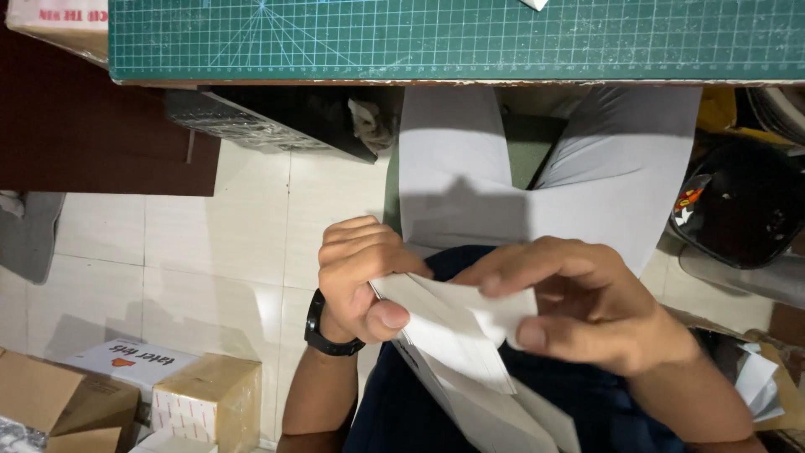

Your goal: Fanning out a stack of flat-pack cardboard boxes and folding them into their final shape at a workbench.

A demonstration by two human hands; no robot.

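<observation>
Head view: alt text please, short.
Two bare hands, left hand wearing a black wristwatch and right hand, pinch folded white paper sheets over the person's lap, below the edge of a green cutting mat; cardboard boxes sit on the tiled floor.

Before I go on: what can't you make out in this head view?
- White paper: its lower end is cut off by the bottom edge; both hands cover parts of it, so its full shape is unclear.
- Left hand: palm hidden, facing away.
- Right hand: fingertips tucked behind the paper.
- Green cutting mat: top cut off by the frame.
- Black bin: dark, contents too dim to tell.
</observation>
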